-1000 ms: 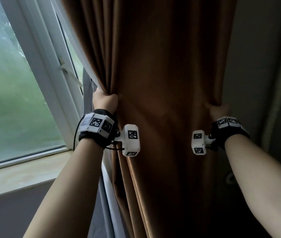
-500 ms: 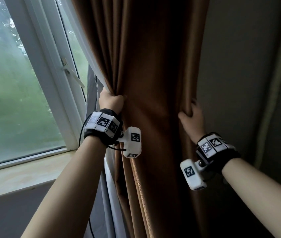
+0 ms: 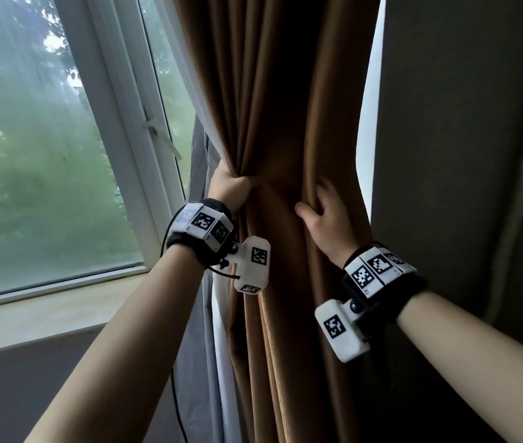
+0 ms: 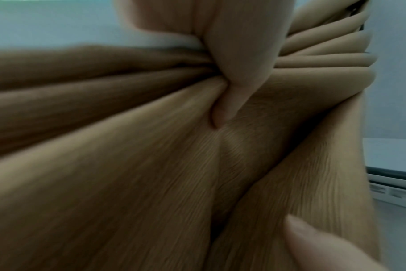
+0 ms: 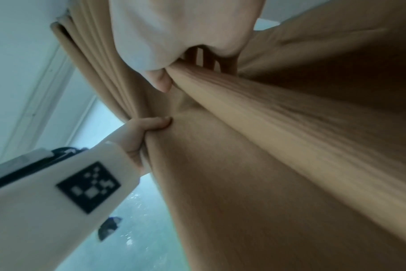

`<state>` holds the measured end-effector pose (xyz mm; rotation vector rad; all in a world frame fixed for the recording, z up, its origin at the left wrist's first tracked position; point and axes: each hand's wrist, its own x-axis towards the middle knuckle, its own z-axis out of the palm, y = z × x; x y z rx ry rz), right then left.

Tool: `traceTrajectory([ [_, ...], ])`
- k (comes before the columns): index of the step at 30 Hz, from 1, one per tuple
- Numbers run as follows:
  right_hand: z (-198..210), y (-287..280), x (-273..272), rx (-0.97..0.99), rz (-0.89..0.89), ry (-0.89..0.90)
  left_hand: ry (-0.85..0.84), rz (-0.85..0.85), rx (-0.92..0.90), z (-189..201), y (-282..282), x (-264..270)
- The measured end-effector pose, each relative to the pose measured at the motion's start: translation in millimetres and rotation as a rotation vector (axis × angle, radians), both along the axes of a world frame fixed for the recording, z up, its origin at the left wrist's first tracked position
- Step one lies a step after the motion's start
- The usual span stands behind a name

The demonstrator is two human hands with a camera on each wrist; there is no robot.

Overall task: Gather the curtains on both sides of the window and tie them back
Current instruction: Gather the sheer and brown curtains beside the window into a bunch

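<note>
A: Item one, largest. Window, left of view, with a sill below.

B: Item two?

A: Curtain, brown, hanging just right of the window frame against the wall. Long axis vertical, running from above the view to below it; pleats converge at mid-height, where it is bunched.

B: Why bunched there?

A: Judged: narrowing it into a column, so a tie can go round. No tie-back visible.

B: Item three?

A: Left hand, fingers curled tight round the window-side folds, thumb pressed into the cloth.

B: Item four?

A: Right hand, fingers curled round the wall-side edge, pinching a fold inward toward the left.
</note>
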<state>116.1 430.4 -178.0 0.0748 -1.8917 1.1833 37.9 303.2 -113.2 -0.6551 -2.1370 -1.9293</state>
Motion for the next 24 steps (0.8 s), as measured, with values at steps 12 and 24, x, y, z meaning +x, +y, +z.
traceTrajectory([
  [12, 12, -21, -13, 0.289, 0.122, -0.078, -0.01, -0.133, -0.002, 9, -6, 26],
  [24, 9, -16, -17, 0.201, 0.4, -0.063, -0.053, -0.085, -0.174, 14, 6, 17],
])
